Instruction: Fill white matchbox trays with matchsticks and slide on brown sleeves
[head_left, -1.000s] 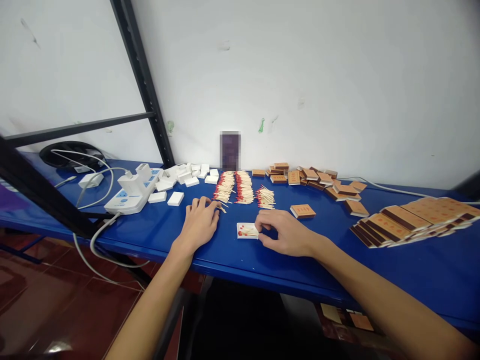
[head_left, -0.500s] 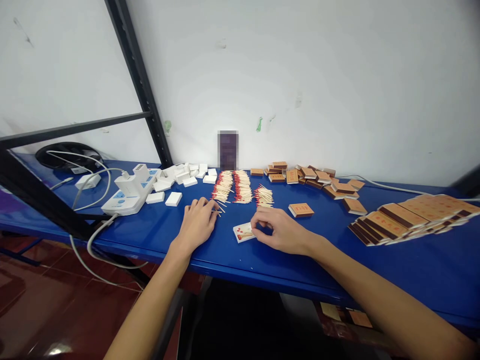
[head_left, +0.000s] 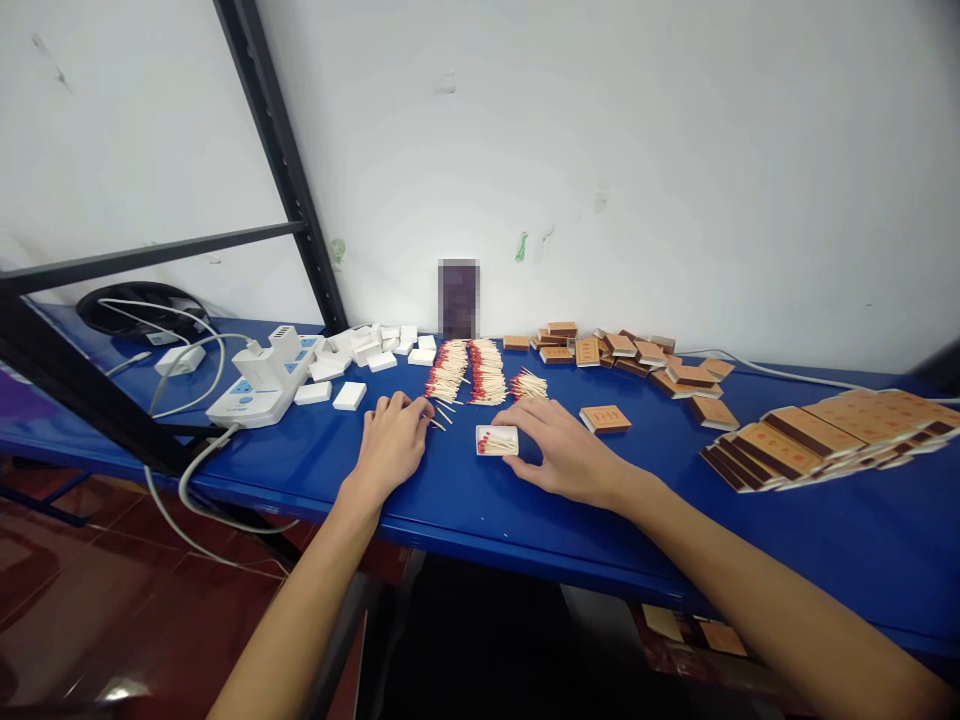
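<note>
My right hand (head_left: 559, 447) has its thumb and fingers around the right end of a small white matchbox tray (head_left: 497, 428), which lies on the blue table. Several red-headed matches (head_left: 501, 444) lie inside it. To the left, my left hand (head_left: 391, 437) rests on the table with fingers bent together. A match (head_left: 437, 424) sticks out at its thumb and index fingertips; how firmly it is pinched is hard to see. Other loose matches (head_left: 445, 408) lie beside those fingertips. Behind the hands are match piles, a left one (head_left: 448, 372), a middle one (head_left: 487, 373) and a smaller right one (head_left: 529, 384).
White trays (head_left: 367, 352) are heaped at the back left, near a power strip (head_left: 251, 398) with cables. Brown matchbox sleeves (head_left: 634, 350) lie at the back right, one sleeve (head_left: 606, 419) nearer my right hand. Stacked matchboxes (head_left: 795, 440) stand far right. A black rack post (head_left: 281, 160) rises at left.
My right hand has shifted from over the tray to its right end. The tray has turned straighter and moved slightly back, showing its matches. My left hand has barely moved.
</note>
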